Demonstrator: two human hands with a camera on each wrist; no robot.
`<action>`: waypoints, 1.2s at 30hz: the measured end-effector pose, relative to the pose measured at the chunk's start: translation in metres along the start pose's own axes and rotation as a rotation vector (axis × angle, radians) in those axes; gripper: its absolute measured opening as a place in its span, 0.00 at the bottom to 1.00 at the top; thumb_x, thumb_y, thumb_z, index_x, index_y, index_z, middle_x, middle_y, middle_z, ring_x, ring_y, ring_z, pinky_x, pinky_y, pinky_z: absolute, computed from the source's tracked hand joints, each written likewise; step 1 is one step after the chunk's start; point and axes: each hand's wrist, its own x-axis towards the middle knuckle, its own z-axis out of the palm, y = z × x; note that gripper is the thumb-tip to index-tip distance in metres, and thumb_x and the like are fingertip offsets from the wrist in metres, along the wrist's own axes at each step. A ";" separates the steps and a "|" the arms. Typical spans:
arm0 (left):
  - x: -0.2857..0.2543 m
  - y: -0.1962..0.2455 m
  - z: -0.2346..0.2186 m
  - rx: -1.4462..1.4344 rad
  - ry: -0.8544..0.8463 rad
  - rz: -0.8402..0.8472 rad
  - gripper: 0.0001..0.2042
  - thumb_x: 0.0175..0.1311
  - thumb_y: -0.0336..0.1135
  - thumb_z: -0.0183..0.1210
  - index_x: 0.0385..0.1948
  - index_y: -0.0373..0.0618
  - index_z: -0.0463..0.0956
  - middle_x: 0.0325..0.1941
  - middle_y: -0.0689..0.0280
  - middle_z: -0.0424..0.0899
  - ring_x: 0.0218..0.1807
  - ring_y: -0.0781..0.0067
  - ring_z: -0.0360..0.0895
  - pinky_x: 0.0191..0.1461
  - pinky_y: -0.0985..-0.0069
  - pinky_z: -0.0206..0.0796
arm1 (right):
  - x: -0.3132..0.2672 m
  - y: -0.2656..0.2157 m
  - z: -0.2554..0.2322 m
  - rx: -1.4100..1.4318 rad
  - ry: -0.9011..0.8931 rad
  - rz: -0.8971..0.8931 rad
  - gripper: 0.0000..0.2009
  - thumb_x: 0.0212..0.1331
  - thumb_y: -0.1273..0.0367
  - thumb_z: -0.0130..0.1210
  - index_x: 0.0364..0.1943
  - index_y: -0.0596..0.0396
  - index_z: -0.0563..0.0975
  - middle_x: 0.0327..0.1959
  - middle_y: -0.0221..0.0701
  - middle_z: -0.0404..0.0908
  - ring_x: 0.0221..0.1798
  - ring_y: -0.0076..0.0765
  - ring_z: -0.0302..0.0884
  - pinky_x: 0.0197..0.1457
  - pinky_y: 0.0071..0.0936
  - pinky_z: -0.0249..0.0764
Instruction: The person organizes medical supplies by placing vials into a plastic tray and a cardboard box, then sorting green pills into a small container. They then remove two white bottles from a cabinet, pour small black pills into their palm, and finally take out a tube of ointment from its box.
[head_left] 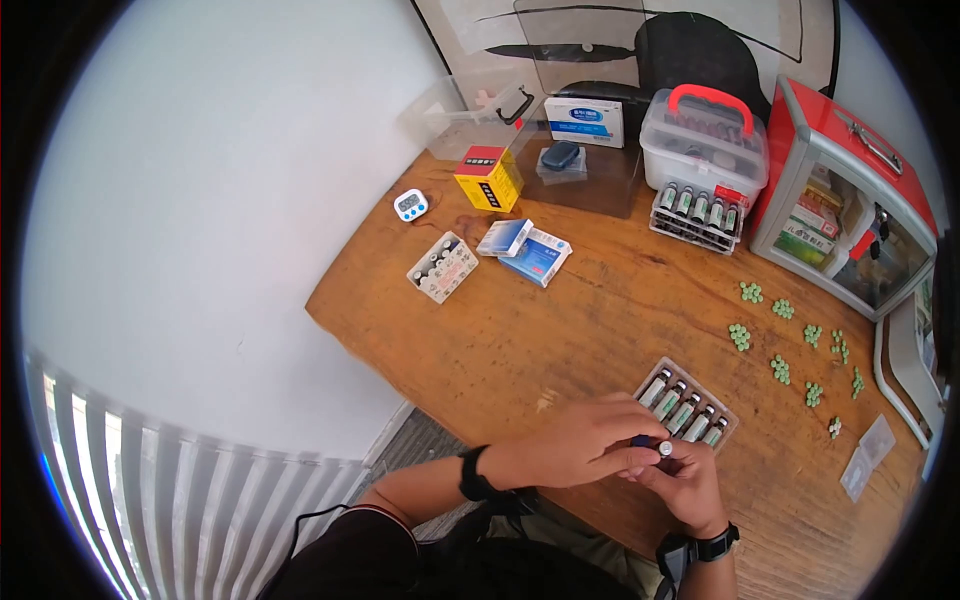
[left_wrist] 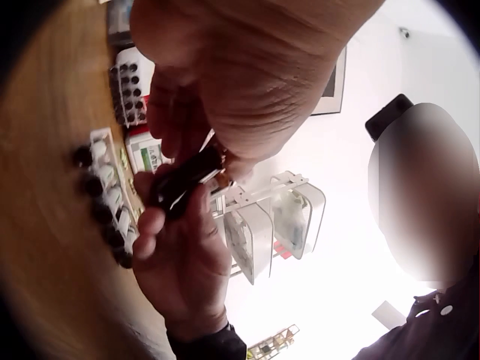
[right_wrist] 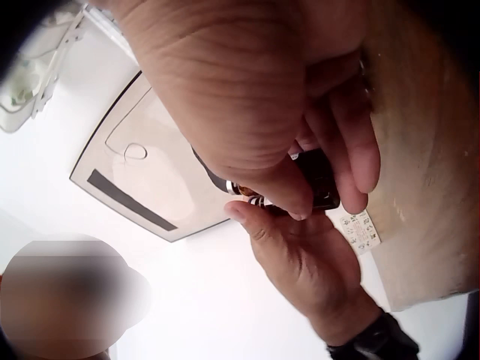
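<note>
Left hand (head_left: 585,437) and right hand (head_left: 690,487): both grasping one small, dark, silver-topped vial (head_left: 665,450), apparently mid-handling. Clear plastic tray (head_left: 704,384): five dark-capped, labelled glass vials (head_left: 683,412), seated.

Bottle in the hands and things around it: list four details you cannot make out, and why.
- Any label on the dark bottle: left wrist view, fingers and shadow.
- Print on the tray vials: head view, too small.
- Digits on the timer: head view, too small.
- Top of the wall picture: head view, upper edge.
</note>
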 end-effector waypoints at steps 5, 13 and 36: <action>-0.012 0.014 -0.023 0.310 -0.158 -0.044 0.18 0.63 0.42 0.68 0.52 0.44 0.82 0.44 0.63 0.81 0.44 0.62 0.81 0.42 0.69 0.75 | -0.002 -0.012 0.007 -0.572 0.009 -0.067 0.11 0.57 0.75 0.68 0.43 0.63 0.83 0.35 0.37 0.88 0.33 0.28 0.84 0.39 0.24 0.77; -0.014 0.021 -0.018 0.381 -0.123 0.093 0.17 0.64 0.36 0.67 0.54 0.46 0.81 0.42 0.64 0.81 0.38 0.63 0.82 0.39 0.69 0.75 | -0.002 -0.012 0.009 -0.728 0.012 -0.207 0.13 0.54 0.74 0.68 0.44 0.60 0.84 0.34 0.40 0.85 0.30 0.40 0.82 0.34 0.29 0.76; -0.060 -0.038 -0.273 0.940 0.676 -0.459 0.10 0.63 0.30 0.68 0.44 0.40 0.86 0.33 0.60 0.87 0.31 0.75 0.81 0.37 0.77 0.72 | 0.008 0.023 0.019 -0.580 0.036 -0.140 0.18 0.62 0.71 0.66 0.55 0.64 0.80 0.39 0.44 0.88 0.37 0.35 0.89 0.41 0.28 0.85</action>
